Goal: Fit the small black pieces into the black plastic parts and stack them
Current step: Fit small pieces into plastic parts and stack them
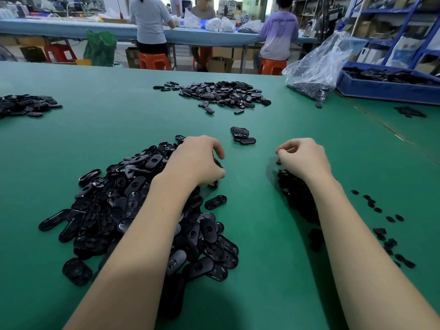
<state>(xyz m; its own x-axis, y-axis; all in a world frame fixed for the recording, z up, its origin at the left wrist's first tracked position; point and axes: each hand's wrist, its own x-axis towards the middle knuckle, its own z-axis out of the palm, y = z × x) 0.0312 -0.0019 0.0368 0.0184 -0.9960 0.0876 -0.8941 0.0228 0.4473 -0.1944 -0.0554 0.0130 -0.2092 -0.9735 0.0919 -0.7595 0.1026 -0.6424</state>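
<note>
Fingers of the left hand (198,160) curl around an oval plastic part (215,183) beside its heap (133,210), while the right hand (301,158) pinches, apparently, a small black piece above its pile (297,196), ready for fitting.

The left hand (200,160) covers whatever its curled fingers hold. The right forearm (333,210) hides much of the small pile (295,191). The far-left heap (23,106) is cut by the edge.

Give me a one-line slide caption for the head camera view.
Left hand grips a black plastic part beside the big pile; right hand pinches over the small pieces.
</note>
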